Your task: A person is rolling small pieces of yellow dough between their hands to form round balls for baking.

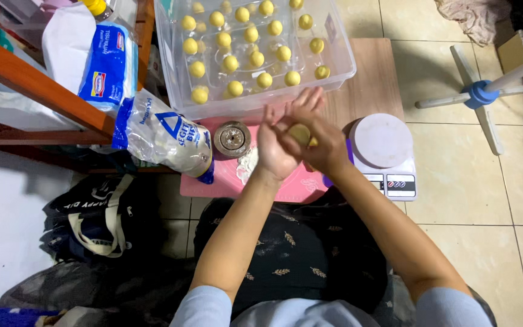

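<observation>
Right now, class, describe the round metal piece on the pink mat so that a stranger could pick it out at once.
Start at the clear plastic box of yellow dough balls on the low wooden table. Just below its front wall lies a pink mat; on its top edge, left of the left hand, sits the round metal piece. Unlike everything around it, it is brownish, ridged, with a dark centre hole.

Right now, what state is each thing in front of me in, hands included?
Left hand: cupped against the dough ball.
Right hand: pressed over the dough ball.
Dough ball: yellow, held between both palms.
Clear plastic bin: lid off, holding rows of yellow dough balls.
Kitchen scale: platform bare, display too small to tell.
Flour bag: lying on its side.
Round mould: on the pink mat.
</observation>
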